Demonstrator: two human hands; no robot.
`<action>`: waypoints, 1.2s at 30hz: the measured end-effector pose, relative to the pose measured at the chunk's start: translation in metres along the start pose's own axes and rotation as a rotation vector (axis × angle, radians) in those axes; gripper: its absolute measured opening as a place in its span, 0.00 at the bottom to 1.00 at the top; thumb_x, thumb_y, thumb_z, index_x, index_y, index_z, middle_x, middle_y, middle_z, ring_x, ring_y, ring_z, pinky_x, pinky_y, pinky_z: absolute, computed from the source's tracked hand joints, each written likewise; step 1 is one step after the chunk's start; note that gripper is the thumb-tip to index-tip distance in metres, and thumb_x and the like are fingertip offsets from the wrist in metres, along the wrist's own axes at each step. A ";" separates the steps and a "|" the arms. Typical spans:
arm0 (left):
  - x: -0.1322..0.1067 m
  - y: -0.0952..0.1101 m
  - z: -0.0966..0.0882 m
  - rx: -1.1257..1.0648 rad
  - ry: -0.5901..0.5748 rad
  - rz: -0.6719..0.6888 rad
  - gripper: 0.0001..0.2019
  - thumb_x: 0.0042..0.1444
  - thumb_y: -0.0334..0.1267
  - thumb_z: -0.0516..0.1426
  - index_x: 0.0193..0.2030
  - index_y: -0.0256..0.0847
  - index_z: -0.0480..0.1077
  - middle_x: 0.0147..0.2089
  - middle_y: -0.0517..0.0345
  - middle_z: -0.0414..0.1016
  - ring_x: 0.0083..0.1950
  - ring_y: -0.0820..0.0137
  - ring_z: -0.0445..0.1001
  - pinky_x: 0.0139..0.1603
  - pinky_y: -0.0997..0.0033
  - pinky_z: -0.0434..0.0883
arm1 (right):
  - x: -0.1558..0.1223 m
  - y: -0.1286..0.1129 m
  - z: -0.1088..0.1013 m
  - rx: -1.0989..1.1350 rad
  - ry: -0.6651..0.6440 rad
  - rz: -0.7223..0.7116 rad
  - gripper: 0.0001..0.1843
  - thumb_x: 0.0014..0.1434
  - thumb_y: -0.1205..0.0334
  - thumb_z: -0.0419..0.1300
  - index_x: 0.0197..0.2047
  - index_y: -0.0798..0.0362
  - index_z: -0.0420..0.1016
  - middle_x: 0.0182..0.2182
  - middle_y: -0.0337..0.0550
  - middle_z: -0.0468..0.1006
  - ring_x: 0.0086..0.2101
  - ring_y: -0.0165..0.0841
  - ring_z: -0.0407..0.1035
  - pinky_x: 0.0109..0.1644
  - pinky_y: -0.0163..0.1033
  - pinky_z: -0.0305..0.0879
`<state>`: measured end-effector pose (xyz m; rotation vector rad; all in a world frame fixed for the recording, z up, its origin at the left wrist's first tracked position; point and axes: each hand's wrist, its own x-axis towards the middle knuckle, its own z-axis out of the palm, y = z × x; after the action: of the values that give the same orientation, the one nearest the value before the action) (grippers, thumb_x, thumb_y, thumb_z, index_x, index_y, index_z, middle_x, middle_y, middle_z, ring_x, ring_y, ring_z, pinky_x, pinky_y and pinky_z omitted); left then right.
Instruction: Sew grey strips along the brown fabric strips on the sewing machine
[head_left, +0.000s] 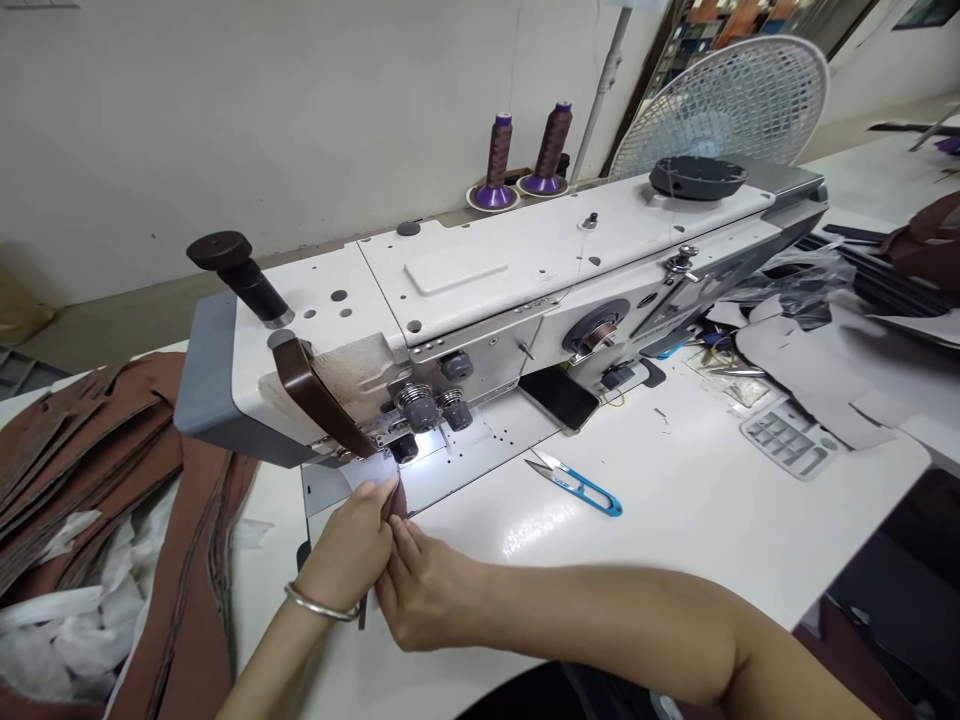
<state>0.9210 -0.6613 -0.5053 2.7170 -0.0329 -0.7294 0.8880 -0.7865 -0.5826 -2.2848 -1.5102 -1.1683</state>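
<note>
Just in front of the lit sewing area of a white sewing machine (480, 260), both hands hold a small brown leather-like piece (400, 497). My left hand (349, 540), with a metal bangle (322, 604) on its wrist, presses its fingers on the left side of the piece. Pinched on its near edge are the fingers of my right hand (435, 590), touching the left. A narrow dark strip end (363, 612) hangs below the hands. Much of the piece is hidden by the fingers. Blue thread snips (581, 485) lie to the right.
Stacked brown pieces (202, 580) with white scraps lie left. A phone (559, 398) rests under the machine arm. Purple-based thread spools (498, 165) and a fan (720, 100) stand behind. To the right are pale cut pieces (810, 360) and a grey template (789, 440).
</note>
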 end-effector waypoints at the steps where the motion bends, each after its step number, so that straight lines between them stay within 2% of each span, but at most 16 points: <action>1: -0.001 0.000 0.000 0.006 0.000 -0.001 0.27 0.56 0.19 0.45 0.62 0.32 0.63 0.55 0.46 0.71 0.58 0.65 0.69 0.61 0.67 0.63 | 0.000 -0.001 0.000 0.004 0.024 0.008 0.12 0.54 0.73 0.51 0.36 0.70 0.74 0.32 0.68 0.80 0.34 0.49 0.78 0.35 0.51 0.76; 4: -0.003 0.000 0.001 0.018 0.002 0.006 0.24 0.56 0.20 0.44 0.58 0.34 0.66 0.51 0.47 0.72 0.54 0.64 0.71 0.58 0.65 0.65 | -0.003 -0.002 0.002 0.021 0.029 0.010 0.11 0.54 0.73 0.52 0.35 0.70 0.74 0.32 0.68 0.79 0.34 0.50 0.77 0.35 0.51 0.76; 8: -0.002 0.000 0.001 0.014 0.014 0.010 0.23 0.58 0.21 0.43 0.57 0.35 0.66 0.50 0.48 0.71 0.52 0.64 0.72 0.57 0.64 0.66 | -0.006 0.002 0.008 0.023 -0.043 -0.034 0.12 0.56 0.72 0.52 0.37 0.70 0.74 0.33 0.69 0.79 0.35 0.49 0.77 0.44 0.57 0.74; 14: 0.000 -0.004 0.003 0.046 0.033 0.067 0.23 0.59 0.22 0.42 0.56 0.33 0.67 0.48 0.46 0.72 0.49 0.64 0.72 0.56 0.62 0.68 | -0.005 0.013 0.012 0.006 -0.041 -0.055 0.13 0.57 0.73 0.52 0.39 0.71 0.75 0.36 0.67 0.80 0.37 0.49 0.76 0.55 0.61 0.67; 17: 0.001 -0.004 0.003 0.081 0.056 0.099 0.23 0.58 0.22 0.43 0.55 0.35 0.69 0.43 0.49 0.73 0.46 0.65 0.72 0.52 0.64 0.70 | -0.005 0.016 0.014 0.022 -0.080 -0.036 0.13 0.59 0.72 0.53 0.40 0.70 0.75 0.38 0.66 0.80 0.38 0.48 0.76 0.53 0.59 0.68; 19: 0.002 -0.003 0.004 0.107 0.065 0.120 0.21 0.57 0.22 0.43 0.49 0.37 0.71 0.40 0.51 0.72 0.44 0.65 0.71 0.49 0.65 0.70 | -0.005 0.017 0.015 0.035 -0.107 -0.029 0.12 0.59 0.72 0.53 0.41 0.70 0.75 0.38 0.66 0.80 0.38 0.48 0.76 0.53 0.59 0.68; 22: 0.003 -0.005 0.005 0.102 0.089 0.140 0.19 0.58 0.24 0.42 0.44 0.38 0.72 0.37 0.52 0.70 0.41 0.66 0.70 0.46 0.67 0.70 | -0.004 0.017 0.016 0.050 -0.086 -0.017 0.12 0.58 0.73 0.53 0.41 0.72 0.74 0.38 0.68 0.79 0.38 0.49 0.76 0.53 0.59 0.67; 27: 0.007 -0.014 0.010 0.015 0.153 0.160 0.20 0.58 0.25 0.42 0.49 0.38 0.70 0.38 0.53 0.69 0.36 0.68 0.70 0.43 0.67 0.71 | -0.004 0.017 0.015 0.045 -0.037 -0.001 0.12 0.58 0.73 0.53 0.40 0.73 0.74 0.38 0.69 0.79 0.39 0.51 0.76 0.53 0.60 0.67; 33: 0.011 -0.012 0.012 0.049 0.160 0.151 0.18 0.59 0.25 0.43 0.46 0.36 0.71 0.39 0.52 0.68 0.37 0.67 0.69 0.43 0.66 0.71 | 0.001 0.025 0.014 0.050 0.012 0.018 0.12 0.57 0.76 0.51 0.39 0.72 0.75 0.37 0.66 0.80 0.39 0.49 0.76 0.55 0.57 0.66; 36: 0.012 -0.009 0.011 0.048 0.162 0.147 0.17 0.59 0.25 0.43 0.48 0.35 0.70 0.39 0.51 0.67 0.38 0.67 0.69 0.43 0.67 0.70 | 0.001 0.024 0.012 0.030 -0.018 0.021 0.13 0.58 0.76 0.50 0.40 0.72 0.75 0.39 0.66 0.80 0.41 0.48 0.76 0.56 0.57 0.66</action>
<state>0.9251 -0.6571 -0.5231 2.7742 -0.2130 -0.4712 0.9144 -0.7909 -0.5839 -2.2923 -1.4958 -1.1155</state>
